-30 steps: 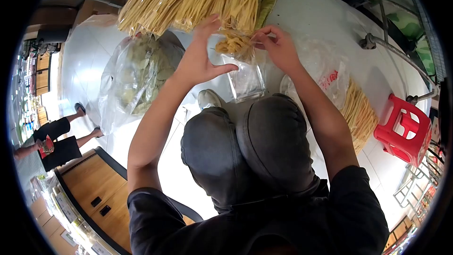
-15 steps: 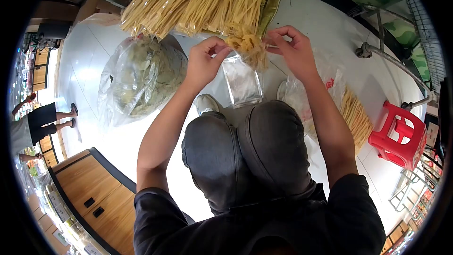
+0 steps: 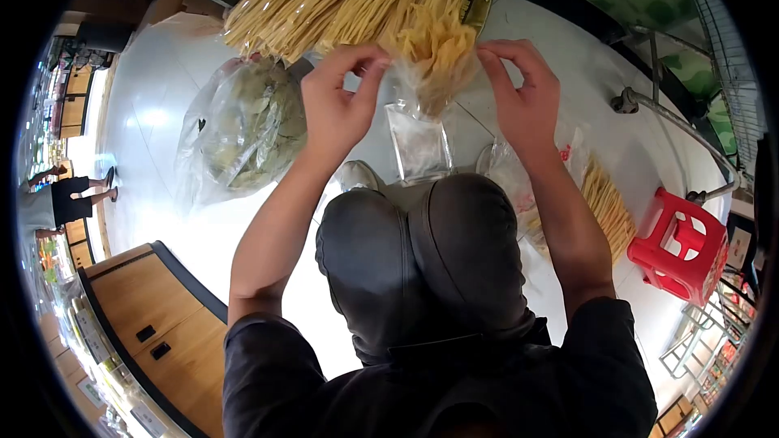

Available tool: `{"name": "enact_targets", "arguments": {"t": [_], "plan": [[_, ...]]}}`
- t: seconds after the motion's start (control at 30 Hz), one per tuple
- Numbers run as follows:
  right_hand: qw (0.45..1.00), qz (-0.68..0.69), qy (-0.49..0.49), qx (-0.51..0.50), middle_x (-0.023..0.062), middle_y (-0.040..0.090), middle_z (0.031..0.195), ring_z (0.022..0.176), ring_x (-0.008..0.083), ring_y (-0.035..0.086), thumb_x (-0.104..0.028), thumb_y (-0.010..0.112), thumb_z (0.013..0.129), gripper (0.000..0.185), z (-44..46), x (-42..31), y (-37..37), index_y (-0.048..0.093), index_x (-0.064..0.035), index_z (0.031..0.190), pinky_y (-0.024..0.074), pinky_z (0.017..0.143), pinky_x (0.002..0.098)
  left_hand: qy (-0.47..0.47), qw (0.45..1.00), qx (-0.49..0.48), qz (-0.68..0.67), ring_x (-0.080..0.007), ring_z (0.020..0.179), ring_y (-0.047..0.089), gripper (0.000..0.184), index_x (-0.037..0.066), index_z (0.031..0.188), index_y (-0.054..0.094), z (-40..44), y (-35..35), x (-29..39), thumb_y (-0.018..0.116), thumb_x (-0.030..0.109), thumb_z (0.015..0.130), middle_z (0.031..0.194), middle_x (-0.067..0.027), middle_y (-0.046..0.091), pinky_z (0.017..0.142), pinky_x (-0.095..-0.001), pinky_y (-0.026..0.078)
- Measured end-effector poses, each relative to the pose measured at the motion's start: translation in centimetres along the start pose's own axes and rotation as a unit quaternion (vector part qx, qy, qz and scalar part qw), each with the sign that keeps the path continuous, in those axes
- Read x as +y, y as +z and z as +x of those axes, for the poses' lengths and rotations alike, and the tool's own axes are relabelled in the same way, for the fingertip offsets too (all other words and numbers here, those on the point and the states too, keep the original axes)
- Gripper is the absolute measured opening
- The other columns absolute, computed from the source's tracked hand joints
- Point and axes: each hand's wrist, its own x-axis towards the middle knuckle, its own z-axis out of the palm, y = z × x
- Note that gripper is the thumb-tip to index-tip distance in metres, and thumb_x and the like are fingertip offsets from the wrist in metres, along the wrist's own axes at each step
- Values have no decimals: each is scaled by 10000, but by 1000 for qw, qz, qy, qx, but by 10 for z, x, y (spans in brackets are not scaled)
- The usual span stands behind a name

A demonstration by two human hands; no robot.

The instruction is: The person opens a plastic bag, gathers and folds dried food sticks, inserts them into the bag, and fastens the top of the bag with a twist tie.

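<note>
Between my hands hangs a clear plastic bag (image 3: 434, 73) of yellow, strip-like dried food pieces. My left hand (image 3: 339, 101) pinches the bag's left edge between thumb and fingers. On the opposite side my right hand (image 3: 526, 97) pinches the right edge, with the bag spread between them. Just beyond are bundles of long yellow dried sticks (image 3: 349, 4) in clear wrapping. A flat clear packet with a silvery sheen (image 3: 418, 146) lies on the floor below the bag, in front of my knees.
A large clear bag of greyish-green leaves (image 3: 247, 126) sits on the floor to the left. To the right are another bag of yellow sticks (image 3: 608, 207), a red plastic stool (image 3: 680, 247) and a metal cart frame (image 3: 690, 134). A wooden cabinet (image 3: 162, 316) stands lower left; a person (image 3: 69, 199) is farther off.
My hands have moved apart, spreading the bag wider so more of the yellow pieces show. The person at the far left has shifted slightly farther away.
</note>
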Motion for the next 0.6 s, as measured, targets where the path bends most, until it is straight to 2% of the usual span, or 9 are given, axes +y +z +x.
{"name": "enact_targets", "arguments": {"t": [0.07, 0.1, 0.17, 0.3, 0.4, 0.47, 0.5, 0.57, 0.6], "plan": [[997, -7, -66, 32, 84, 699, 904, 823, 193, 654, -86, 707, 905, 80, 6, -11, -1, 726, -35, 964, 502, 760, 275, 16, 999, -32, 19, -104, 830, 607, 124, -39, 1039, 664, 2, -5, 10, 677, 2, 922, 944, -66, 684, 764, -244, 492], [997, -6, -68, 27, 84, 699, 904, 823, 193, 654, -86, 707, 905, 80, 11, -18, -4, 726, -35, 964, 502, 760, 275, 14, 999, -27, 19, -104, 830, 607, 124, -39, 1039, 664, 4, -6, 13, 677, 2, 922, 944, -66, 684, 764, -244, 492], [999, -39, 7, 27, 81, 693, 892, 807, 171, 642, -98, 703, 915, 83, 17, -30, -7, 721, -29, 957, 502, 764, 270, -16, 998, -65, 3, -96, 821, 603, 117, -42, 1023, 665, 9, -7, 19, 683, 7, 918, 927, -56, 684, 757, -237, 490], [1000, -2, -30, 6, 70, 687, 880, 812, 144, 632, -109, 695, 924, 93, 22, -26, -13, 716, -22, 948, 499, 777, 264, -23, 999, -46, -5, -89, 811, 601, 108, -40, 1006, 671, 11, -9, 32, 691, 13, 914, 917, -48, 689, 755, -235, 492], [998, 13, -43, 49, 59, 690, 894, 844, 133, 638, -108, 686, 930, 102, 34, -33, -13, 707, -12, 959, 497, 790, 261, -6, 998, 31, -52, -89, 806, 610, 95, -33, 994, 678, 19, -7, 34, 691, 13, 911, 909, -40, 700, 762, -236, 499], [999, 23, -29, 37, 38, 684, 902, 855, 118, 632, -107, 685, 933, 108, 32, -43, -17, 699, -7, 971, 491, 801, 253, 2, 1000, -18, -21, -100, 825, 617, 95, -29, 991, 680, 15, -8, 42, 689, 12, 906, 913, -47, 702, 786, -244, 502], [998, 24, -41, 36, 38, 684, 902, 855, 118, 632, -107, 685, 933, 108, 38, -43, -16, 699, -7, 971, 491, 801, 253, 10, 1000, -9, -22, -100, 825, 617, 95, -29, 991, 680, 21, -8, 43, 689, 12, 906, 913, -47, 702, 786, -244, 502], [997, 45, 63, -23, 32, 676, 910, 854, 104, 624, -93, 678, 939, 96, 30, -42, -18, 694, -8, 982, 490, 807, 250, -15, 999, -50, -13, -110, 852, 621, 89, -27, 979, 682, 17, -12, 48, 688, 14, 901, 920, -59, 702, 814, -254, 501], [997, 43, 65, -21, 32, 676, 910, 854, 104, 624, -93, 678, 939, 96, 24, -42, -20, 694, -8, 982, 490, 807, 250, -15, 998, -52, -15, -110, 852, 621, 89, -27, 979, 682, 13, -13, 47, 688, 14, 901, 920, -59, 702, 814, -254, 501]]}}
